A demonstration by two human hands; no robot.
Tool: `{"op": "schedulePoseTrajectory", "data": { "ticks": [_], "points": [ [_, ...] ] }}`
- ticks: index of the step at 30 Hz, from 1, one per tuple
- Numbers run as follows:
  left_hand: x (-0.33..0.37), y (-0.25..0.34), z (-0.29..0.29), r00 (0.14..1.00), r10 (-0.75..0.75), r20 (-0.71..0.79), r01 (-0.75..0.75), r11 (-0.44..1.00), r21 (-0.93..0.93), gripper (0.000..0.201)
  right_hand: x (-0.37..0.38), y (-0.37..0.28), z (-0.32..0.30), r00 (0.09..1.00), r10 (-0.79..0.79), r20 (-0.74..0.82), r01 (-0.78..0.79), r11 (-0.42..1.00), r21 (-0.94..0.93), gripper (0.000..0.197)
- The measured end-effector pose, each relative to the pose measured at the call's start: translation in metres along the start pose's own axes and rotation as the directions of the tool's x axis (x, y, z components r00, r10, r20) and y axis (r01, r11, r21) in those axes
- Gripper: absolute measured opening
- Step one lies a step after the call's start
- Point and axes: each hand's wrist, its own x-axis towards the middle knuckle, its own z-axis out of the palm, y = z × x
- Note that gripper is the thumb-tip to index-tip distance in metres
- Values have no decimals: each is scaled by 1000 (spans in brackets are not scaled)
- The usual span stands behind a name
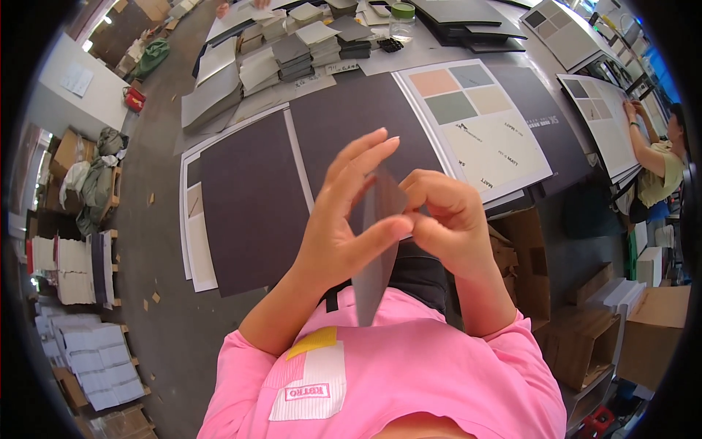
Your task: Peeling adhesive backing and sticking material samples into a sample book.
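Observation:
Upright in front of my chest stands a thin grey sheet (376, 267), seen nearly edge-on. My left hand (344, 219) has it between the thumb, which crosses its near face, and the raised fingers. At the sheet's upper right edge, my right hand (450, 216) has its thumb and forefinger pinched together, the other fingers curled; the exact grip point is partly hidden. Beyond my hands lies an open dark folder board (358, 110). To its right is a white panel (504, 150) bearing pink, grey, green and beige swatches (453, 108). A dark cover panel (252, 205) lies at the left.
Stacks of grey and white sample sheets (289, 58) fill the table's far side, beside a green-lidded jar (402, 22). Dark boards (464, 18) lie behind. A co-worker (658, 157) handles a similar panel at right. Cardboard boxes (578, 344) stand below right; bundled paper (99, 358) sits left.

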Motion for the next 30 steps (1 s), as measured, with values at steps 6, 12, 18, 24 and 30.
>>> {"op": "schedulePoseTrajectory", "data": {
  "ticks": [6,12,18,24,30],
  "points": [
    [3,-7,-2,858,507,-85,-333,673,661,33,-2,24,8,988,-20,-150,49,979,196,5],
    [0,-2,-11,879,451,153,-461,725,512,28,-2,47,-16,994,-28,-104,106,424,899,18],
    [19,-11,-14,903,380,202,-414,640,647,41,-14,48,-32,996,-80,-34,75,593,802,19],
    [27,-23,-2,802,576,157,-543,595,593,12,-45,45,-63,904,49,-425,173,867,468,17],
    [33,-15,-20,928,369,52,-328,745,581,10,-225,151,-211,484,-46,-874,-166,976,-143,17]
  ]
}}
